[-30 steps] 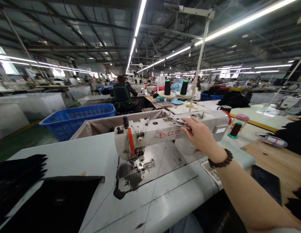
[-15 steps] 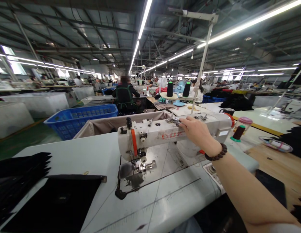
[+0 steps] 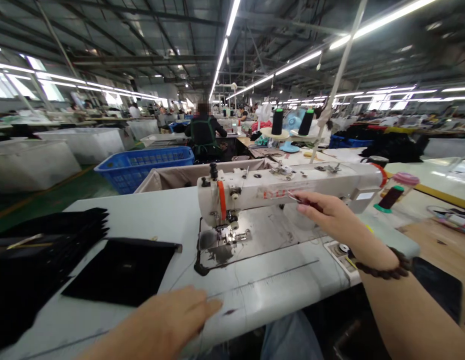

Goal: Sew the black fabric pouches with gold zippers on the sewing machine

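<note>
My right hand [image 3: 326, 212] is closed, its fingertips pinching a slim, shiny metal tool [image 3: 293, 197] of a kind too small to make out. It hovers in front of the arm of a white sewing machine [image 3: 315, 181]. My left hand [image 3: 176, 315], slightly blurred, is over the front of the pale table [image 3: 255, 295], fingers reaching right, with nothing visible in them. Beyond it lies a flat black fabric piece [image 3: 123, 267]. At the left is a stack of black fabric pieces [image 3: 41, 260], with a thin light-coloured strip on top.
A blue basket [image 3: 146, 162] and a beige cloth-lined bin [image 3: 172, 177] stand behind the table. A dark thread cone [image 3: 390, 198] is right of the machine, near a tray [image 3: 343, 260] set in the tabletop. Farther off, a person [image 3: 204, 130] sits facing away.
My right hand has left the top of the machine and come down toward me, with the metal tool now showing in its fingers. My left hand has entered at the bottom. The view has shifted.
</note>
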{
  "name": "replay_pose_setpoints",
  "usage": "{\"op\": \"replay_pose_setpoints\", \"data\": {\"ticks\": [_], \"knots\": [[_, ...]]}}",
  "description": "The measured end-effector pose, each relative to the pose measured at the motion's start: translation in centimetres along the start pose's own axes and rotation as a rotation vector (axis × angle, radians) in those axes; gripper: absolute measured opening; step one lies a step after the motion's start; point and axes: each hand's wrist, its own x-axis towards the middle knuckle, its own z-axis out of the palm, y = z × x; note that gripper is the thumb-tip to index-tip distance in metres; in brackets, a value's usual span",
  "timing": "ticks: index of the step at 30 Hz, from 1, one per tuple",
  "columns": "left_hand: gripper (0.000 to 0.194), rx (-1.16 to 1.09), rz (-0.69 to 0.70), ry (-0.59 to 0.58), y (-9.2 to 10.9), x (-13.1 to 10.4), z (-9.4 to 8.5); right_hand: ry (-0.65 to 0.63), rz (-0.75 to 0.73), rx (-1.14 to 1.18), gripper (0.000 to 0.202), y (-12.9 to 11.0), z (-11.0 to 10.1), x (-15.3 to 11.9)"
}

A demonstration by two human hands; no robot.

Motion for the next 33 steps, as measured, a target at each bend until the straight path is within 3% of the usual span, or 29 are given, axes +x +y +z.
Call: {"op": "replay_pose_setpoints", "data": {"ticks": [2,6,8,11,17,20,23,25,29,33], "knots": [[0.041,0.071,0.054,-0.033,0.2,2.2,-0.7,-0.194,0.052,0.481,0.024,-1.5,2.6,-1.6],[0.028,0.102,0.117,0.159,0.5,5.9,-1.7,-0.562,0.252,1.319,0.027,-4.1,8.3,-3.7],[0.024,0.067,0.132,0.254,0.5,6.6,-1.7,-0.722,0.322,1.512,0.031,-4.5,10.2,-4.3],[0.02,0.001,0.099,0.352,0.2,6.7,-1.3,-0.875,0.364,1.559,0.036,-4.2,11.5,-4.7],[0.018,-0.057,0.047,0.367,0.0,7.0,-0.8,-0.882,0.358,1.257,0.032,-4.3,11.7,-4.7],[0.019,-0.078,0.045,0.396,-0.1,7.0,-0.4,-0.805,0.259,0.844,0.03,-3.4,11.1,-4.4],[0.018,-0.123,-0.032,0.412,-0.8,6.1,0.2,-0.591,0.016,0.123,0.024,0.3,9.3,-4.0],[0.017,-0.178,-0.127,0.378,-1.5,5.2,0.9,-0.443,0.026,-0.38,0.027,3.9,7.8,-3.8],[0.016,-0.38,-0.344,0.289,-2.3,3.8,3.1,-0.353,0.158,-0.614,0.028,10.0,5.7,-3.8],[0.018,-0.591,-0.448,0.27,-2.3,3.6,5.4,-0.299,0.14,-0.725,0.029,11.8,5.5,-4.4]]}}
